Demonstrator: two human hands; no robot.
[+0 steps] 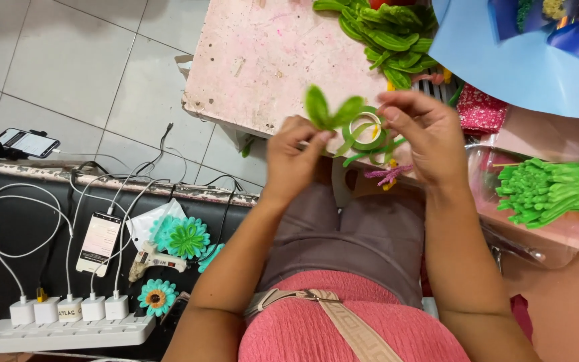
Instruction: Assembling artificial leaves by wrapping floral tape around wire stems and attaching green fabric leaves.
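My left hand (294, 156) pinches the stem of a green pipe-cleaner leaf sprig (330, 111) with two fuzzy leaves standing up. My right hand (423, 134) holds a roll of green floral tape (368, 129), with a strip running toward the sprig's stem. Both hands are raised over my lap, just in front of the pink table (263, 60). A small purple pipe-cleaner flower (389, 175) hangs below the right hand.
Finished green leaves (387, 33) are piled at the table's far side beside blue paper (504, 67). A bundle of green pipe cleaners (551, 191) lies at right. On the black bench at left: a power strip (61, 330), two phones, a glue gun (155, 259), teal flowers (182, 236).
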